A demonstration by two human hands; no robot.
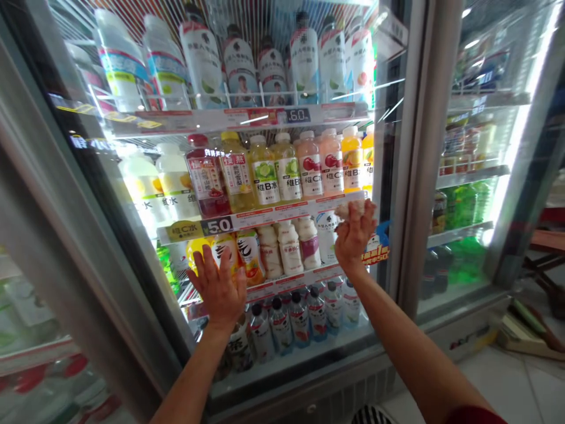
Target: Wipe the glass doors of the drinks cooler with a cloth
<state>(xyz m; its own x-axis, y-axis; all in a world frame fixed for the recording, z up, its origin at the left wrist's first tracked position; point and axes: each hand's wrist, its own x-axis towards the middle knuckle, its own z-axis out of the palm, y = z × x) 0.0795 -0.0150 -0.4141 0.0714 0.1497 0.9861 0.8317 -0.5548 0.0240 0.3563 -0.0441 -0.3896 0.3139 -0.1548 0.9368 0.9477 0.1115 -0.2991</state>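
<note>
My left hand (220, 288) is open, fingers spread, palm toward the glass door of a lit drinks fridge, low on the left side. Behind its fingertips stand orange-labelled drinks (251, 256). Farther right and higher, my right hand (354, 238) is raised against the glass door (382, 176), its fingers bent over what looks like a pale crumpled cloth (348, 209). The cloth is mostly covered by the fingers, so its shape is unclear. Beside that hand, a blue and red sticker (377, 244) shows at the door's right side.
Behind the glass, shelves hold white-labelled bottles (304, 59), coloured juice bottles (265, 171), milky bottles (289, 247) and small dark-capped bottles (300, 318). A price strip (216, 225) crosses the middle. Metal door frames (426, 147) stand on both sides. Tiled floor (498, 383) lies lower right.
</note>
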